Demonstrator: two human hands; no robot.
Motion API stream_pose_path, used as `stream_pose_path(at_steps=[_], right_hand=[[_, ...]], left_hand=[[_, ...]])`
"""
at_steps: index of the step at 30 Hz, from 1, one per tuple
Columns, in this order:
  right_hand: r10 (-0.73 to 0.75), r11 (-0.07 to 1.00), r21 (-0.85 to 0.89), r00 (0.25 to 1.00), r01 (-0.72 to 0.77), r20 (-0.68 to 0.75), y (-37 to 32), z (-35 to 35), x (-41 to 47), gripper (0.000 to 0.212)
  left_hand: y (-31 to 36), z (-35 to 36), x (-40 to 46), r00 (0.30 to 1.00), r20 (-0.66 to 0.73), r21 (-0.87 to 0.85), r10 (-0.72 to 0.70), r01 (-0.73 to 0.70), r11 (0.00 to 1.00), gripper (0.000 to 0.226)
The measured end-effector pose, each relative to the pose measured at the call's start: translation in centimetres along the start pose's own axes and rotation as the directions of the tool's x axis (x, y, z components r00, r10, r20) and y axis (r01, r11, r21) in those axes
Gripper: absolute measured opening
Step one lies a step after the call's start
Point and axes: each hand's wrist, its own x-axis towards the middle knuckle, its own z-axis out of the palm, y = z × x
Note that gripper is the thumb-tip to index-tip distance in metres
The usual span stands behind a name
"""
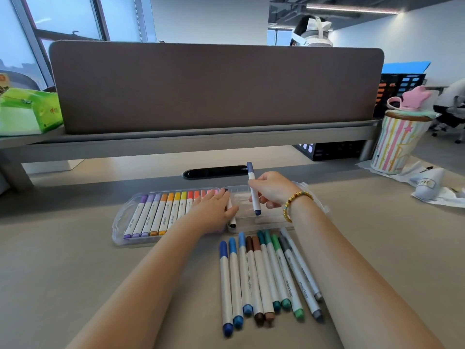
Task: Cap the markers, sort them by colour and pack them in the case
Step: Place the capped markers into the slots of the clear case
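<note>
A clear plastic case (120, 222) lies open on the desk. Its left part holds a row of capped markers (161, 212) running from purple through orange and yellow to red and pink. My left hand (214, 210) lies flat with straight fingers on the red and pink markers, next to a black-capped marker (232, 220) in the case. My right hand (273, 188) pinches a dark blue capped marker (253, 187) and holds it nearly upright above the bare right part of the case. Several capped markers (264, 278) in blue, brown, green and grey lie side by side on the desk in front of the case.
A grey divider panel (216, 86) on a raised shelf closes off the back. A striped cup with a pink lid (400, 142) stands at the right, near a white crumpled bag (430, 182). A green box (27, 109) sits on the shelf at left. A person sits behind the divider.
</note>
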Motion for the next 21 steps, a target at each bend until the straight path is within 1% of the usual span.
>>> stream_pose_path(at_steps=[2, 5, 8, 11, 13, 16, 18, 21], right_hand=[[-0.005, 1.000, 0.000, 1.000, 0.005, -0.003, 0.1, 0.0, 0.1, 0.021], [-0.013, 1.000, -0.014, 1.000, 0.013, -0.007, 0.2, 0.1, 0.3, 0.020], [-0.014, 0.999, -0.034, 1.000, 0.013, -0.018, 0.3, 0.7, 0.5, 0.019], [-0.017, 0.989, -0.147, 0.999, 0.012, -0.031, 0.4, 1.8, 0.9, 0.020], [-0.010, 0.977, -0.211, 0.999, 0.003, -0.030, 0.4, 2.7, 1.2, 0.020], [0.020, 0.956, -0.292, 0.999, -0.028, -0.032, 0.3, 3.5, 1.4, 0.028], [0.028, 0.942, -0.335, 0.999, -0.036, -0.028, 0.1, 3.6, 1.5, 0.027], [0.038, 0.927, -0.371, 0.999, -0.049, -0.037, 0.1, 3.8, 1.6, 0.033]], left_hand=[[-0.1, 0.2, -0.1, 0.999, 0.038, 0.111, 0.019, -0.023, 0.994, 0.059], [0.2, 0.2, 0.0, 1.000, 0.008, 0.121, 0.009, -0.010, 0.993, 0.058], [0.2, 0.0, 0.1, 1.000, -0.026, 0.068, -0.004, 0.006, 0.998, 0.059], [-0.1, 0.5, 0.0, 0.998, -0.062, 0.011, -0.015, 0.016, 1.000, 0.055], [-0.1, 0.7, -0.4, 0.993, -0.110, -0.066, -0.043, 0.036, 0.997, 0.051], [0.0, 0.5, -0.9, 0.981, -0.177, -0.192, -0.085, 0.050, 0.980, 0.044], [0.0, 0.4, -1.1, 0.979, -0.189, -0.222, -0.082, 0.038, 0.974, 0.043], [-0.1, 0.4, -1.2, 0.980, -0.183, -0.238, -0.079, 0.034, 0.971, 0.044]])
